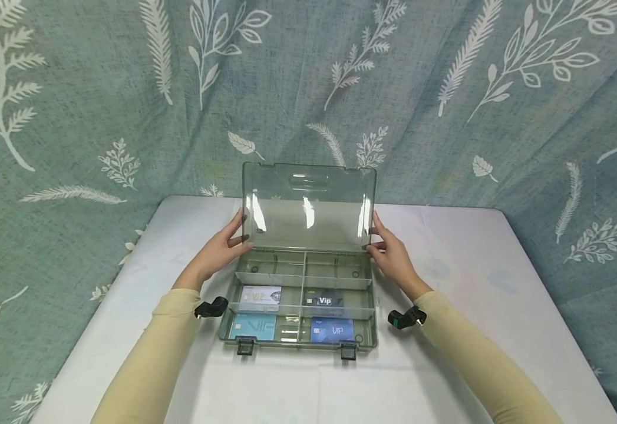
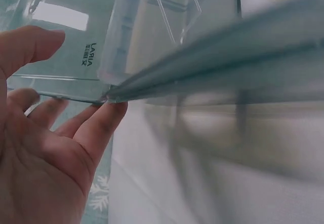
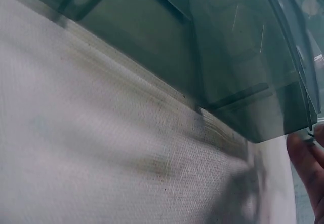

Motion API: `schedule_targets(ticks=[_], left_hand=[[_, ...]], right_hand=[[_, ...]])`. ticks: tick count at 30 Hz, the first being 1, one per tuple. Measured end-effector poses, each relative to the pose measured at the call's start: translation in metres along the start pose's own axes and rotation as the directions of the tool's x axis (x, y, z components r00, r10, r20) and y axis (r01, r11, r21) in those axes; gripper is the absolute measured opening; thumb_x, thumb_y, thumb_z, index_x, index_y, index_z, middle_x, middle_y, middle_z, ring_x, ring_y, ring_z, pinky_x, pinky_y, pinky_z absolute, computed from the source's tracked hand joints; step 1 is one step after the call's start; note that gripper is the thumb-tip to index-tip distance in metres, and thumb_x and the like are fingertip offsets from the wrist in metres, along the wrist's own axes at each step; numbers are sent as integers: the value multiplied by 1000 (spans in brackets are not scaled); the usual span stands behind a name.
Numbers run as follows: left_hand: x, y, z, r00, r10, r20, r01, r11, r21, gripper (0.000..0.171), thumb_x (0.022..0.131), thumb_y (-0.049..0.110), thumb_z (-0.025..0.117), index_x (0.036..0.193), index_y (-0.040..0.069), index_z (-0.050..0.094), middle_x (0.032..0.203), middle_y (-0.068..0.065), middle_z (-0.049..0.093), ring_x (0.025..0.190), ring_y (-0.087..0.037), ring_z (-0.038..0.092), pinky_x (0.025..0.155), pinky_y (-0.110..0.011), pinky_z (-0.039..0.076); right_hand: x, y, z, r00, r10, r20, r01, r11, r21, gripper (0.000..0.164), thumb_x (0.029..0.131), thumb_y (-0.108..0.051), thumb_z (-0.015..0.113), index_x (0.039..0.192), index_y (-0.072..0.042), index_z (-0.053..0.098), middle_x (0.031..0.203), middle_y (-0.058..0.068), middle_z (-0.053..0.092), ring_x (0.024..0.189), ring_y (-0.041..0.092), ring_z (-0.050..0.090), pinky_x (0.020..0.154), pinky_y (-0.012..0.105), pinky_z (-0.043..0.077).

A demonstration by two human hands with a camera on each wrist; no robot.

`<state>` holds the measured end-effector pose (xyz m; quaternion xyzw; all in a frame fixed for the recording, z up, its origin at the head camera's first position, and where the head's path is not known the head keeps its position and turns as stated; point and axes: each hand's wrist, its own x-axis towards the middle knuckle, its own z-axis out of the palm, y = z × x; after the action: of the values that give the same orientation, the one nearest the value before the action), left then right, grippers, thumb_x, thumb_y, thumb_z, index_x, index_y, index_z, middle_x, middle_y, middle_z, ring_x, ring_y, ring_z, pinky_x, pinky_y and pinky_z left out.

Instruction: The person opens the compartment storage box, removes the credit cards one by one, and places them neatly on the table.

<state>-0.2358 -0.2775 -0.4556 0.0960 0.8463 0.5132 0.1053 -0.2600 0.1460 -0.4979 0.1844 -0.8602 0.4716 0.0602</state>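
Note:
A translucent grey-green compartment box lies on the table with its lid standing up at the back. At the lid's left edge, near the hinge, my left hand holds on, thumb on one side and fingers on the other. Opposite it, my right hand holds the lid's right edge by the hinge corner; the right wrist view shows only part of its fingers. Inside the box lie a white card, a black card, a light blue card and a dark blue card, each in its own compartment.
Two latches, a left one and a right one, hang at the box's front edge. The two back compartments hold no cards. A white cloth covers the table, and a green leaf-patterned curtain hangs behind it.

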Motion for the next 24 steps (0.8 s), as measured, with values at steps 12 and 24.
schedule_targets(ticks=[12, 24], left_hand=[[-6, -12, -2, 998, -38, 56, 37, 999, 15, 79, 104, 28, 62, 165, 22, 12, 171, -2, 4, 151, -39, 26, 122, -60, 26], [-4, -21, -1, 996, -64, 62, 63, 998, 16, 85, 100, 42, 65, 165, 21, 15, 171, -3, 9, 151, -38, 26, 122, -62, 23]], right_hand=[[-2, 1, 3, 1000, -5, 30, 7, 996, -89, 67, 99, 4, 61, 159, -1, 30, 135, 23, 59, 99, 34, 72, 82, 46, 63], [-3, 0, 4, 997, 69, 36, -66, 994, -89, 58, 99, 1, 61, 153, 2, 40, 135, 24, 61, 99, 34, 72, 74, 40, 61]])
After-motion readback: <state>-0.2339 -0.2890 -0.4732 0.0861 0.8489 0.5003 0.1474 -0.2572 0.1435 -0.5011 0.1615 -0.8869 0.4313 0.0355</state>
